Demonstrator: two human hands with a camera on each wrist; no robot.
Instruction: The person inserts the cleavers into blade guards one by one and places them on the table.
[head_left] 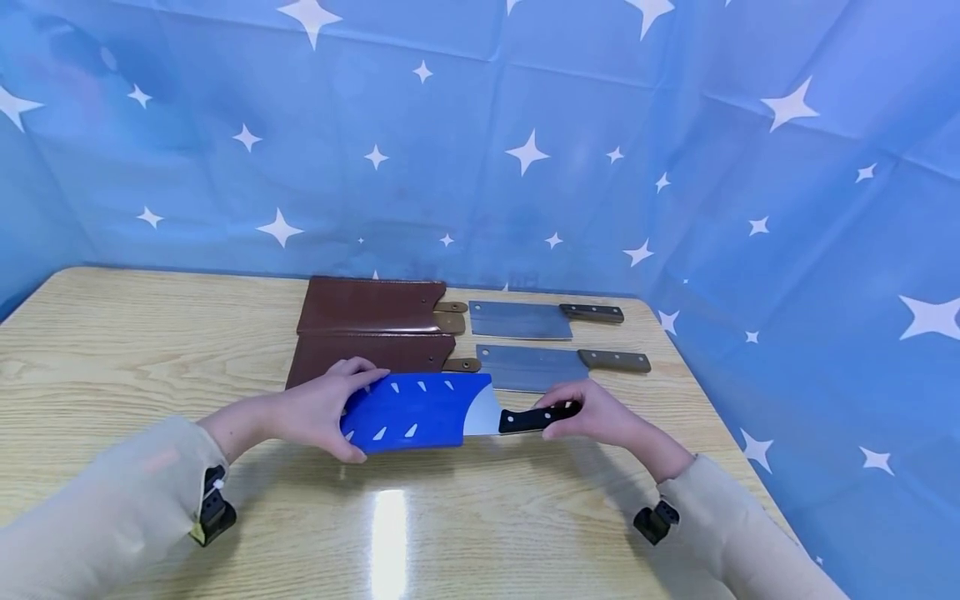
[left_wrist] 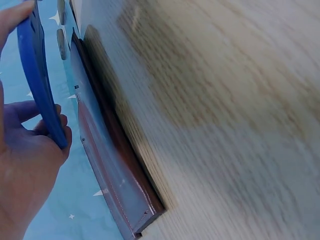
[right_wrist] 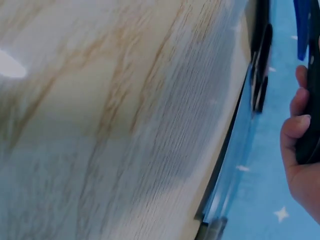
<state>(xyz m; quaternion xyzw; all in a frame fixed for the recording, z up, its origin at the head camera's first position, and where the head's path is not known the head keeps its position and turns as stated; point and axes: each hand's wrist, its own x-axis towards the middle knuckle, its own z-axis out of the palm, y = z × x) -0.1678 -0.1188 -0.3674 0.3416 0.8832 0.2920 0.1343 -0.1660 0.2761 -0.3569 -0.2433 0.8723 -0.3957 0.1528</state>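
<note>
Blue sheath (head_left: pixel 416 411) covers most of the black-handled cleaver (head_left: pixel 517 418), held just above the counter (head_left: pixel 120 350); a strip of blade near the handle is bare. Left hand (head_left: pixel 322 410) grips the sheath's closed end; right hand (head_left: pixel 596 414) curls round the handle. Two brown sheaths (head_left: pixel 371 329) and two bare cleavers (head_left: pixel 551 342) lie behind, close; open room toward the near edge.

Left wrist: fingers (left_wrist: pixel 47 127) pinch the sheath.

Right wrist: fingers (right_wrist: pixel 295 122) wrap the handle.

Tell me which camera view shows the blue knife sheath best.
The head view: the whole blue sheath shows flat-on, held by the left hand, blade partly inside. The left wrist view shows only its thin edge; the right wrist view shows just a sliver.
</note>
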